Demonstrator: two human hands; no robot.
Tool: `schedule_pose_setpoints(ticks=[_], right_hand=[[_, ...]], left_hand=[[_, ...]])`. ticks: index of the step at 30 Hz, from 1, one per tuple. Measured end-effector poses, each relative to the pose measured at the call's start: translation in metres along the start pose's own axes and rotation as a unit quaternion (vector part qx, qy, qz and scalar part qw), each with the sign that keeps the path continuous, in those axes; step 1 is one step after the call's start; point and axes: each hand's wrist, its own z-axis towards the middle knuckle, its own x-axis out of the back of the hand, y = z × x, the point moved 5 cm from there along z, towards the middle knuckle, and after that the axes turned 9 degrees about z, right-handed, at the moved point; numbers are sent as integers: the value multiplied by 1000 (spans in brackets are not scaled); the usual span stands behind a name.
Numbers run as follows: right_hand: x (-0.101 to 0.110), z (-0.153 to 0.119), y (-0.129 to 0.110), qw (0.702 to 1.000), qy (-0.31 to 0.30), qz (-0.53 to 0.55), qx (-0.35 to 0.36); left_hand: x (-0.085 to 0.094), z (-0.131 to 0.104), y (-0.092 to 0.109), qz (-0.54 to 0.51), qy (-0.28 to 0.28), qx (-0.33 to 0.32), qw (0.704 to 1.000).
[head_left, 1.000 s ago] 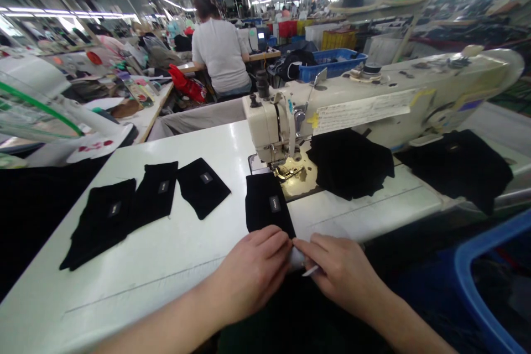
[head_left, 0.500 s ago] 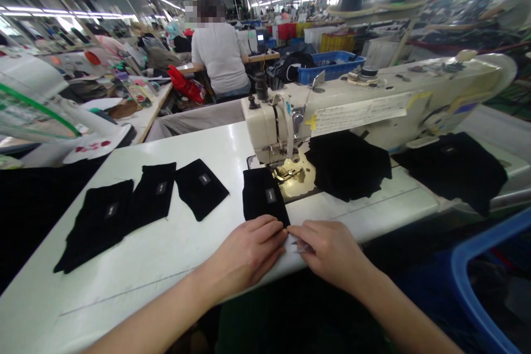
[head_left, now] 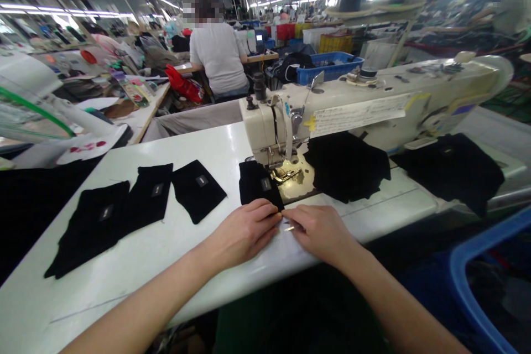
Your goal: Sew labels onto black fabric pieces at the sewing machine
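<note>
A black fabric piece with a small grey label point(head_left: 260, 183) lies flat beside the presser foot point(head_left: 286, 174) of a sewing machine point(head_left: 265, 127). My left hand point(head_left: 253, 229) is closed on its near edge, fingers bent and pressed together. At the piece's near right corner, the thumb and forefinger of my right hand point(head_left: 321, 231) pinch, their tips meeting those of the left. Pointed metal blades point(head_left: 289, 228), which look like thread snips, poke out from under the right fingers; the rest of them is hidden in the palm.
Several labelled black pieces point(head_left: 199, 191) are spread on the white table point(head_left: 207, 249) at left. A stack of black cut fabric point(head_left: 348, 168) lies under the machine arm, more fabric point(head_left: 452, 168) farther right. A blue basket point(head_left: 458, 271) stands low right. A co-worker point(head_left: 218, 58) sits ahead.
Both hands and the labelled piece have slid a little away from me, toward the machine. The metal points now show more clearly below the right fingers.
</note>
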Motion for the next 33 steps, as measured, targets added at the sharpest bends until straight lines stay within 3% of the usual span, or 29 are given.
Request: schedule_pose_setpoints(ticks=[8,10,12,14,16,18,21,26,29,33], right_hand=[[7,11,2,1000,7,-19,-9],[20,8,4,998,66,-19,-1],[42,0,9,985,173,-18,2],[69,-11,21,957,286,-44,-19],[92,-20,37,929,352,-94,-67],[107,-23,56,918,356,-132,-112],[114,-20,80,933,301,-144,-133],[114,-18,93,943,269,-141,-139],[121,-21,86,926,332,-123,-129],[137,-32,71,876,462,-109,-83]], left_hand=[[-2,5,-18,5,-2,0,1000],[-1,6,-22,8,-5,1,1000],[-1,8,-26,9,-5,2,1000],[0,9,-30,9,-1,4,1000],[0,11,-35,8,3,6,1000],[0,13,-39,6,7,8,1000],[0,16,-44,2,16,8,1000],[-2,19,-55,8,18,16,1000],[-3,20,-61,13,18,17,1000],[-3,22,-69,16,20,25,999]])
